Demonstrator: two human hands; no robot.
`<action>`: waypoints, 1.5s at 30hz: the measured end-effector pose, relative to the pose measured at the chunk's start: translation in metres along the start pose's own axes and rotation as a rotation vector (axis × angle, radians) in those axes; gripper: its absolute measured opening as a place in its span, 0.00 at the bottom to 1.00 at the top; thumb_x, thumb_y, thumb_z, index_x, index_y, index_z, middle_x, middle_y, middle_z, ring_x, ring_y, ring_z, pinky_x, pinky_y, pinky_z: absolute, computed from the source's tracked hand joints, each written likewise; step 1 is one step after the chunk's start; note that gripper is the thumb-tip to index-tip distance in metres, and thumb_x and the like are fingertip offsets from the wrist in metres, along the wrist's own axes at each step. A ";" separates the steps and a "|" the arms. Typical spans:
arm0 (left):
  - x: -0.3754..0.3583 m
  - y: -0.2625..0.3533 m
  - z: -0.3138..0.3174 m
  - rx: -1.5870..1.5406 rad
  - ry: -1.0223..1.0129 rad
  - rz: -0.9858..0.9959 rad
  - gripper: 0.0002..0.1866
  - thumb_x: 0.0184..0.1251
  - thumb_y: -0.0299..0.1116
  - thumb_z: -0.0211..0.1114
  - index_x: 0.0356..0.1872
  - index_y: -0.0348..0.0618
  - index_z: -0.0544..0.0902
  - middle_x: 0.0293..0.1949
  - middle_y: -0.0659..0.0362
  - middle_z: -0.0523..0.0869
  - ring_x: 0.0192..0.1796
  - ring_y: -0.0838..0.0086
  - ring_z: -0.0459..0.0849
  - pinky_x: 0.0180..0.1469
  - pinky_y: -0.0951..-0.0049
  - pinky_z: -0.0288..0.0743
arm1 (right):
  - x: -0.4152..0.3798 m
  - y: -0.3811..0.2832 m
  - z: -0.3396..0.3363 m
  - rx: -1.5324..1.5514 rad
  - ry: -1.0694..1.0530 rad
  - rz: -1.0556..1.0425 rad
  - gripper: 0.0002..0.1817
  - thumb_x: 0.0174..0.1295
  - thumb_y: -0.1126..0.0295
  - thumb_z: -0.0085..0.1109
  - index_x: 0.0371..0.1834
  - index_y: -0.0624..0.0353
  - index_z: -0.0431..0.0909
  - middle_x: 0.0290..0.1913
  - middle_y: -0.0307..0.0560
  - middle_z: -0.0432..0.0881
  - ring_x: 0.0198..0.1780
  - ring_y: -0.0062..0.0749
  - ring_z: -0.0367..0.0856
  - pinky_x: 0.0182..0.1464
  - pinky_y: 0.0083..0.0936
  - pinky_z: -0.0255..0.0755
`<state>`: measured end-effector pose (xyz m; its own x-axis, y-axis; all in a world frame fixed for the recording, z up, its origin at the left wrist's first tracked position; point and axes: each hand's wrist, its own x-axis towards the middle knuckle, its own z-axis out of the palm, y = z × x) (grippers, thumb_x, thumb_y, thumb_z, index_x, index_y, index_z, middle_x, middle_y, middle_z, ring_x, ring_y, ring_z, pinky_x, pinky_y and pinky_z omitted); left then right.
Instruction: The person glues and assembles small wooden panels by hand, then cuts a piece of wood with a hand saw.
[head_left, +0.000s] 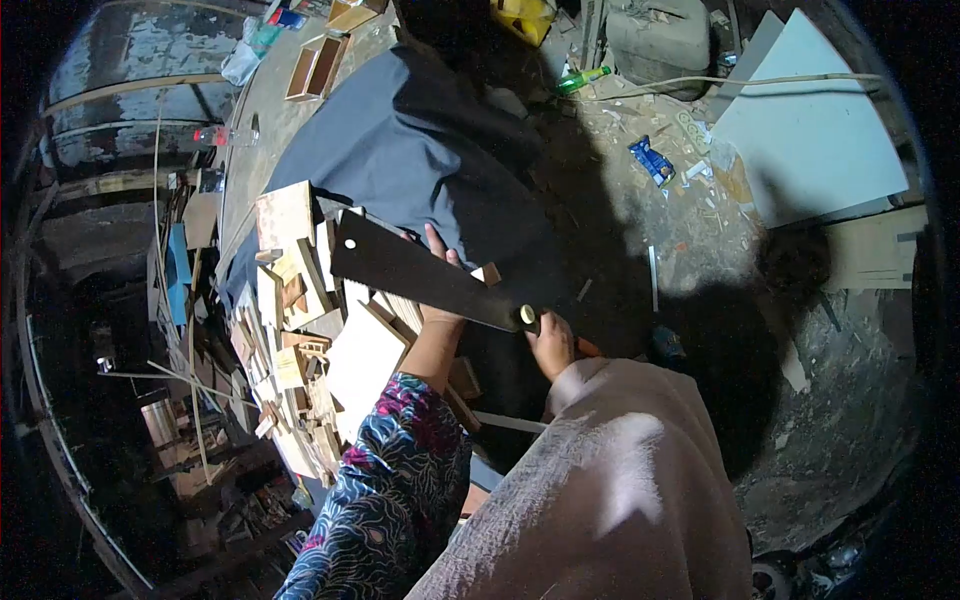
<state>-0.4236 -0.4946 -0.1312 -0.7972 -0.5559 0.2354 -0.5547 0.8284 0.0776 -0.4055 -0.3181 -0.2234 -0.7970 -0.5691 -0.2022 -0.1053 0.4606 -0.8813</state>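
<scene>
A hand saw [420,270] with a dark, wide blade lies slantwise across the middle of the head view. My right hand [553,345] is closed around its handle, at the lower right end of the blade. Behind the blade is my left hand [440,245], its palm hidden; the fingers stretch out past the upper edge. A small wood block [488,273] shows close to the left fingers, at the edge of the blade. Left of my forearm lies a pale flat board [362,360] among a pile of wood offcuts [290,370].
Dark grey cloth [370,140] spreads beyond the wood. Open wooden boxes [318,68] and a plastic bottle [225,136] stand at the upper left. On the littered floor to the right are a green bottle [583,80], a blue wrapper [652,160] and a large white panel [810,130].
</scene>
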 end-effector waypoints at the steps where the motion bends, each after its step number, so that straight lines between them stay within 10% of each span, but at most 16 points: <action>1: 0.001 -0.004 0.003 0.080 0.028 0.047 0.26 0.66 0.47 0.36 0.62 0.46 0.58 0.63 0.40 0.47 0.65 0.47 0.47 0.62 0.50 0.41 | -0.006 0.013 0.009 -0.004 -0.053 0.014 0.21 0.42 0.71 0.61 0.40 0.66 0.66 0.36 0.61 0.73 0.40 0.56 0.71 0.43 0.41 0.64; 11: 0.002 -0.018 0.014 0.134 0.032 0.077 0.23 0.67 0.38 0.34 0.63 0.45 0.53 0.65 0.48 0.46 0.65 0.47 0.45 0.62 0.52 0.42 | -0.013 0.056 0.036 0.082 0.189 -0.170 0.04 0.49 0.75 0.50 0.28 0.62 0.68 0.24 0.57 0.72 0.31 0.53 0.72 0.34 0.42 0.65; 17: -0.001 -0.006 0.005 0.211 0.095 0.119 0.23 0.67 0.39 0.34 0.62 0.45 0.56 0.63 0.44 0.53 0.64 0.46 0.49 0.61 0.51 0.47 | 0.002 0.010 0.016 -0.030 0.111 -0.090 0.19 0.42 0.70 0.61 0.37 0.62 0.66 0.34 0.57 0.73 0.37 0.54 0.71 0.38 0.42 0.64; 45: 0.002 -0.005 0.007 0.244 0.150 0.122 0.22 0.66 0.41 0.37 0.59 0.45 0.63 0.60 0.38 0.55 0.61 0.42 0.54 0.60 0.47 0.46 | -0.005 0.050 0.027 0.091 0.016 0.025 0.20 0.42 0.70 0.62 0.39 0.62 0.68 0.37 0.59 0.73 0.42 0.54 0.71 0.42 0.41 0.65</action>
<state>-0.4241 -0.5001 -0.1376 -0.8276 -0.4215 0.3706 -0.5119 0.8377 -0.1903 -0.3908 -0.3105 -0.2779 -0.8084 -0.5467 -0.2183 -0.0313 0.4103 -0.9114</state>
